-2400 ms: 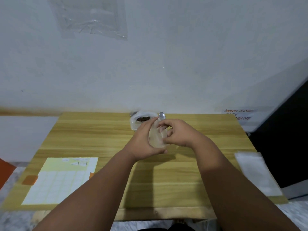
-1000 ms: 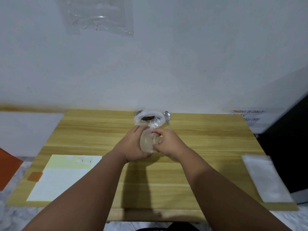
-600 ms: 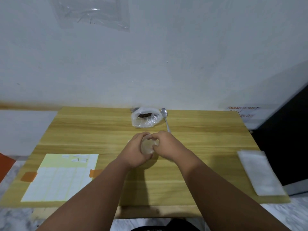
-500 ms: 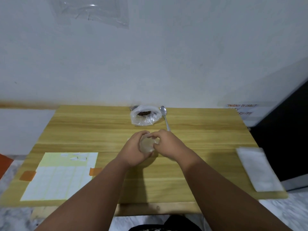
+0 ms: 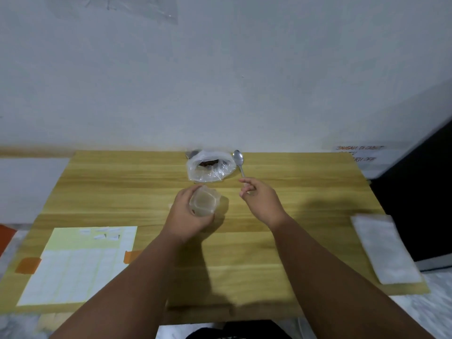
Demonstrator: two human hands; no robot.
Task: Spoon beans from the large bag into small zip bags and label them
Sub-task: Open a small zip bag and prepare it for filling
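My left hand (image 5: 186, 216) is shut on a small clear zip bag (image 5: 204, 202), holding it upright with its mouth spread wide, above the wooden table (image 5: 117, 187). My right hand (image 5: 260, 200) is off the bag, fingers apart, its index fingertip at the end of the handle of a metal spoon (image 5: 239, 159) that lies on the table. Just left of the spoon sits the large clear bag (image 5: 210, 168), open, with dark beans inside. A label sheet (image 5: 78, 263) lies at the front left.
A stack of white zip bags (image 5: 384, 248) lies at the table's right edge. Orange tape (image 5: 28, 264) holds the label sheet down. A wall rises right behind the table, with a clear plastic sheet (image 5: 117, 6) stuck on it. A dark surface stands to the right.
Both hands were working on the small bag's mouth together. Now my right hand has let go and moved right and back toward the spoon, while my left hand keeps the bag.
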